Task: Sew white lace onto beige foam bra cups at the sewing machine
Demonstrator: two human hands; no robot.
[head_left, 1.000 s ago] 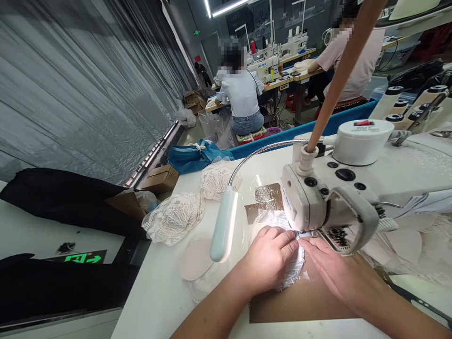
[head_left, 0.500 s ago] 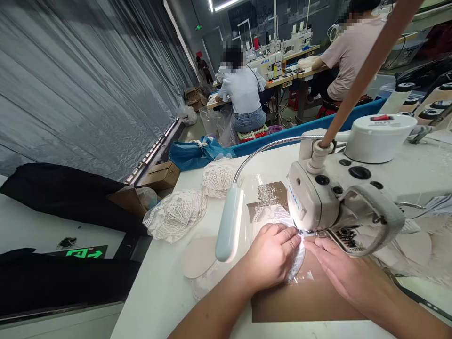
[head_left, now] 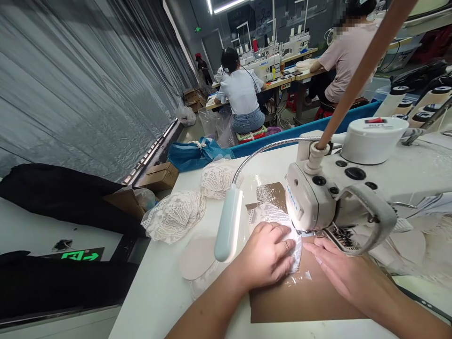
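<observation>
A white lace piece [head_left: 297, 254] lies under the head of the sewing machine [head_left: 307, 200], lit brightly near the needle. On top of it my left hand [head_left: 268, 254] rests palm down, fingers spread and pressing lightly on the lace. My right hand [head_left: 337, 268] lies to the right of the needle, its fingers stretched out along the brown board [head_left: 293, 306] that covers the table here. Its fingertips are close to the lace edge; whether they touch it I cannot tell. The needle tip is hidden by the machine head.
Lace cups [head_left: 174, 215] are piled on the white table [head_left: 148, 292], beside a flat beige oval pad [head_left: 197, 258]. A lamp [head_left: 228, 228] on a bendable neck hangs left of the machine. Thread cones [head_left: 391, 101] stand behind. Two co-workers [head_left: 243, 92] sit at machines further back.
My left hand has drawn back slightly from the needle and its fingers have spread over the lace. My right hand has hardly moved. The view has shifted slightly.
</observation>
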